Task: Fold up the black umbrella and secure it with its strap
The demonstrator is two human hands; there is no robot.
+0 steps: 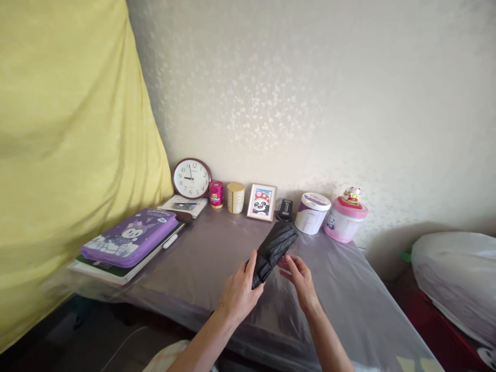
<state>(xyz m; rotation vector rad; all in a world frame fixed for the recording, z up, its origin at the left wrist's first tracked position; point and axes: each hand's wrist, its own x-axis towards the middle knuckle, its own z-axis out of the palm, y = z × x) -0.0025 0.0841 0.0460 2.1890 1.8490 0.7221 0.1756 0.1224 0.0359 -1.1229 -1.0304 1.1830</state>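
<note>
A black folded umbrella [276, 249] is held at a slant above the table, its far end pointing up and to the right. My left hand [241, 289] is wrapped round its near end, thumb along the upper side. At the umbrella's right edge is my right hand [300, 279], its fingers bent and thumb and fingertips drawn together against the fabric. Whatever small part those fingertips pinch is hard to make out. Behind the umbrella stand a framed panda picture [262, 202] and a small black device [285, 211].
Along the wall stand a round clock [192, 178], a pink can [216, 195], a yellow-lidded tin [235, 198], a white-and-purple tub [312, 213] and a pink-lidded tub [344, 221] bearing a lucky cat [352, 195]. A purple case [130, 236] lies on books at the table's [186, 263] left.
</note>
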